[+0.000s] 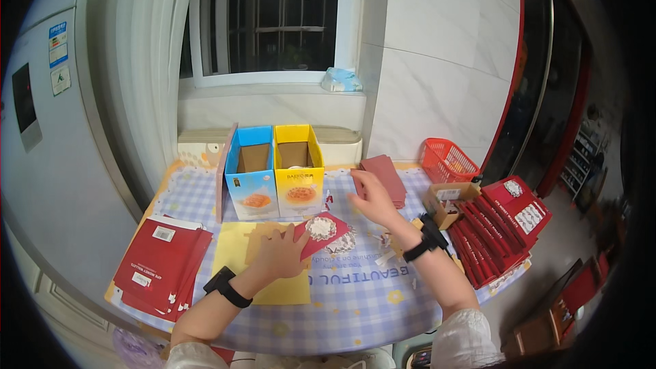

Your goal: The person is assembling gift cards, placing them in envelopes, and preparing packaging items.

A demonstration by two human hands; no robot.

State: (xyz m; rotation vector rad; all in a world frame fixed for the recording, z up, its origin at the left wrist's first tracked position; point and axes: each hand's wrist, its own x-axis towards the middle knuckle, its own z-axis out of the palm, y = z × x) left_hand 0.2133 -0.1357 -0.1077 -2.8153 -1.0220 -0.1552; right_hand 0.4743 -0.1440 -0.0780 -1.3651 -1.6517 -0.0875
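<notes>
My left hand (pixel 283 255) lies over a yellow sheet (pixel 233 271) and holds a red money envelope (pixel 328 238) at its left end. A white scalloped decoration (pixel 321 228) sits on the envelope's face. Partly under its right side are more white scalloped decorations (pixel 342 242). My right hand (pixel 376 197) hovers with fingers curved and thumb apart, nothing visible in it. Just behind that hand lies a stack of plain dark-red envelopes (pixel 387 174), partly covered by it. Tan paper pieces (pixel 256 238) show beside my left fingers.
A blue carton (pixel 252 200) and a yellow carton (pixel 300 192) stand open-topped at the back. Red printed packets lie at left (pixel 154 261) and right (pixel 487 238). A small cardboard box (pixel 441 205) and a red plastic basket (pixel 446 161) stand right. A checked tablecloth (pixel 328 325) covers the table.
</notes>
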